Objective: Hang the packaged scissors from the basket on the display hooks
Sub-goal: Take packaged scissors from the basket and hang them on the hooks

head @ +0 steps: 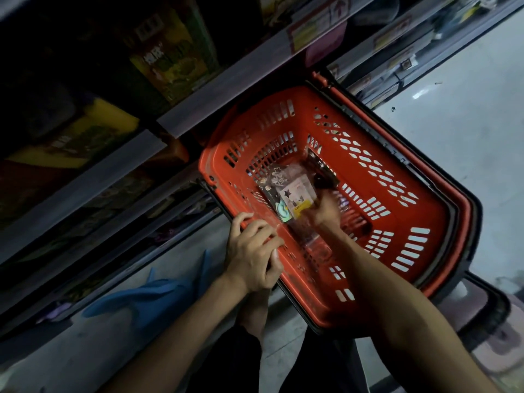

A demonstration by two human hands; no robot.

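Note:
A red shopping basket (402,199) stands on the floor beside the shelves. Inside it lie clear packages (286,191) with printed cards; I cannot make out the scissors in them. My right hand (326,211) reaches down into the basket and its fingers close on a package there, blurred by motion. My left hand (252,251) grips the basket's near rim, fingers curled over the edge. No display hooks are visible.
Dark store shelves (175,120) with yellow and green boxed goods (170,61) run along the left. A blue object (147,299) lies on the floor by the lowest shelf. Pale floor (467,109) stretches to the right of the basket. My leg is below.

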